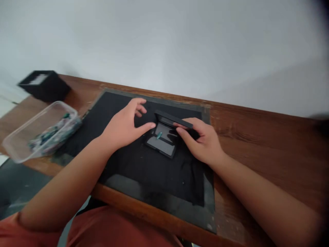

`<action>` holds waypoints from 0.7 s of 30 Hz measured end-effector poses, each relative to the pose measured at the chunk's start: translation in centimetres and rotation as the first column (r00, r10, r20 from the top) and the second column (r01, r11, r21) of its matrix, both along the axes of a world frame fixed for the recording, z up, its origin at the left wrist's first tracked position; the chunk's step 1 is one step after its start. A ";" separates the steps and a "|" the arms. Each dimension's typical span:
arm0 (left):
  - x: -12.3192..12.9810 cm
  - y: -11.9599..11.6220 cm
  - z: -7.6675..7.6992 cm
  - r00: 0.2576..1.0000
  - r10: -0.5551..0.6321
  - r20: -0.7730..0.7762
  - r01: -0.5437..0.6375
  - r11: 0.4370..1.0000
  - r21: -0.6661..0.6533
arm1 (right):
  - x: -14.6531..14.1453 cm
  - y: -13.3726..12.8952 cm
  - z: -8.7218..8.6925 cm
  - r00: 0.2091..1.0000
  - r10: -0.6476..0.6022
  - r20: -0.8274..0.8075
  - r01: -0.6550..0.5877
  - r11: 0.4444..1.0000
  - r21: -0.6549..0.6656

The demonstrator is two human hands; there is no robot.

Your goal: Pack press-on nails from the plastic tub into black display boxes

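L grip [122,126] spread, nearer the stone [159,135] (just to the R, stone's long axis slanting away), w/ R grip [204,141] pinching the box lid [172,118].

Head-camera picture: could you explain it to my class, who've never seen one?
No machine here: a camera worn on the head looks forward and down at the wearer's bare hands. The right hand grips the raised lid of a small black case; the left hand, open, holds nothing beside it. A teal piece lies inside the case, which rests on a black mat on a wooden table. To the left are a clear tub of small pieces and a black box.
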State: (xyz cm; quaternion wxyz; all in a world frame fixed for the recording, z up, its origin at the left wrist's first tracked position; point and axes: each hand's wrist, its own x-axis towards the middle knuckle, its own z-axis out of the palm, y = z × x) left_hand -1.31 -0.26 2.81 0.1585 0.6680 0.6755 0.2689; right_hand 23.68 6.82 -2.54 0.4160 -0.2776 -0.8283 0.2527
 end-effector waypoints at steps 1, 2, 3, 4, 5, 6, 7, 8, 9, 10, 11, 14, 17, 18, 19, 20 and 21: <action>-0.5 -0.1 0.6 0.999 0.036 -0.009 -0.036 0.999 0.032 | 0.0 0.1 -0.1 1.000 0.006 -0.001 -0.006 1.000 0.000; -1.0 -0.3 1.3 0.997 0.069 -0.018 -0.068 0.996 0.058 | 0.0 0.1 -0.2 1.000 0.009 -0.004 -0.009 1.000 0.005; -1.6 -0.7 2.1 0.995 0.098 -0.031 -0.095 0.992 0.080 | 0.0 0.0 -0.2 1.000 0.004 0.003 -0.004 1.000 0.008; -2.3 -1.2 3.1 0.991 0.126 -0.051 -0.120 0.988 0.097 | 0.1 0.0 -0.2 1.000 -0.013 0.012 0.013 1.000 0.010; -3.1 -2.0 4.1 0.985 0.154 -0.081 -0.144 0.983 0.109 | 0.1 -0.1 -0.3 0.999 -0.032 0.020 0.032 0.999 0.018; -3.9 -2.9 5.2 0.975 0.187 -0.116 -0.174 0.978 0.114 | 0.1 -0.2 -0.3 0.998 -0.051 0.023 0.050 0.998 0.029; -4.9 -4.0 6.3 0.961 0.230 -0.153 -0.215 0.971 0.106 | 0.2 -0.3 -0.3 0.998 -0.061 0.025 0.060 0.997 0.041; -6.1 -5.2 7.2 0.941 0.279 -0.191 -0.267 0.960 0.083 | 0.2 -0.5 -0.3 0.998 -0.066 0.021 0.064 0.996 0.058; -7.4 -6.5 8.0 0.915 0.335 -0.225 -0.332 0.942 0.049 | 0.2 -0.6 -0.2 0.998 -0.064 0.021 0.063 0.995 0.074; -8.8 -7.8 8.6 0.888 0.384 -0.253 -0.396 0.918 0.002 | 0.2 -0.6 -0.2 0.998 -0.065 0.026 0.062 0.994 0.094; -10.2 -9.2 9.0 0.867 0.418 -0.271 -0.447 0.893 -0.053 | 0.2 -0.7 -0.1 0.997 -0.072 0.030 0.068 0.991 0.116; -14.4 -12.7 8.5 0.870 0.425 -0.249 -0.471 0.866 -0.168 | 0.1 -0.7 0.0 0.994 -0.095 0.045 0.088 0.984 0.152; -17.5 -14.6 7.0 0.884 0.408 -0.228 -0.456 0.859 -0.231 | 0.1 -0.3 -0.1 0.998 -0.063 -0.007 0.063 0.996 0.062; -18.2 -14.9 6.5 0.893 0.387 -0.230 -0.439 0.861 -0.257 | 0.2 -0.1 -0.2 0.998 -0.045 -0.033 0.046 0.999 0.028; -18.8 -14.9 6.1 0.906 0.351 -0.239 -0.411 0.864 -0.291 | 0.3 0.1 -0.3 0.998 -0.032 -0.053 0.032 0.999 0.011; -19.3 -14.8 5.9 0.915 0.318 -0.248 -0.389 0.860 -0.330 | 0.5 0.3 -0.4 0.998 -0.023 -0.062 0.023 1.000 0.006; -19.6 -14.6 5.8 0.922 0.290 -0.256 -0.371 0.851 -0.371 | 0.7 0.5 -0.5 0.998 -0.021 -0.064 0.022 1.000 0.005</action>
